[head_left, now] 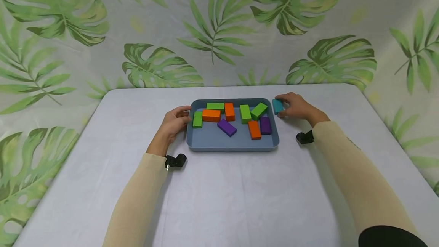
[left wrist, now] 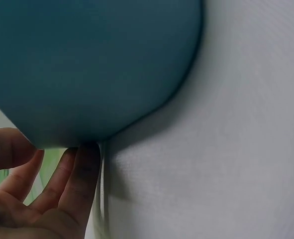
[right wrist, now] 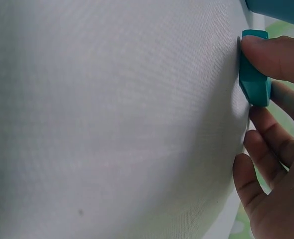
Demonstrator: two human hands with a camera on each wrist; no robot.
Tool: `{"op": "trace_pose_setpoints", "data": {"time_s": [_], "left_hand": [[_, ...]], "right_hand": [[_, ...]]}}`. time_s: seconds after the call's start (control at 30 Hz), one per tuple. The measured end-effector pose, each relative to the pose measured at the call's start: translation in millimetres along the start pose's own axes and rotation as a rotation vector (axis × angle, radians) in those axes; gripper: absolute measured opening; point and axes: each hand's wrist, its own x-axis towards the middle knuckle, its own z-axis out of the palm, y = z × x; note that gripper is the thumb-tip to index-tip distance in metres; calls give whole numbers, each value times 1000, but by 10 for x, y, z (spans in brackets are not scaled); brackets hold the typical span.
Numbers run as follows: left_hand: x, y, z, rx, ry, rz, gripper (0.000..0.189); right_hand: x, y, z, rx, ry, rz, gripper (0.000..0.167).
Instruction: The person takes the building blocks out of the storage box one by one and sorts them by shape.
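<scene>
My left hand (head_left: 174, 125) is at the left side of a blue-grey tray (head_left: 233, 146), holding its edge with thumb and fingertips. In the left wrist view the tray's outer wall (left wrist: 97, 74) fills the upper left, above the fingertips (left wrist: 89, 152). Just off the tray's right end, my right hand (head_left: 297, 106) pinches a teal block (head_left: 277, 106) between thumb and fingers. Up close, the block (right wrist: 254, 74) is right by the white cloth, its thumb side toward the tray; the other fingers (right wrist: 263, 159) spread loosely.
Green blocks (head_left: 245, 114), orange blocks (head_left: 211, 115) and purple blocks (head_left: 227, 127) lie scattered in the tray. A white cloth (head_left: 219, 193) covers the table; a leaf-patterned sheet (head_left: 219, 29) hangs behind. Black wrist cameras (head_left: 176, 161) sit at both sleeves.
</scene>
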Motion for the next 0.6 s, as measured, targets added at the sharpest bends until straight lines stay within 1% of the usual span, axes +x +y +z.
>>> {"op": "trace_pose_setpoints", "data": {"time_s": [0.27,0.47,0.6], "left_hand": [[-8,21,-15,11,38,-2,52],[-15,-4,-49,-11,13,-4,53],[-24,-21,-66,-29,-7,-1,53]], "right_hand": [[20,4,5,-13,6,12,72],[24,12,3,-6,2,21,73],[18,30,7,11,9,5,74]]}}
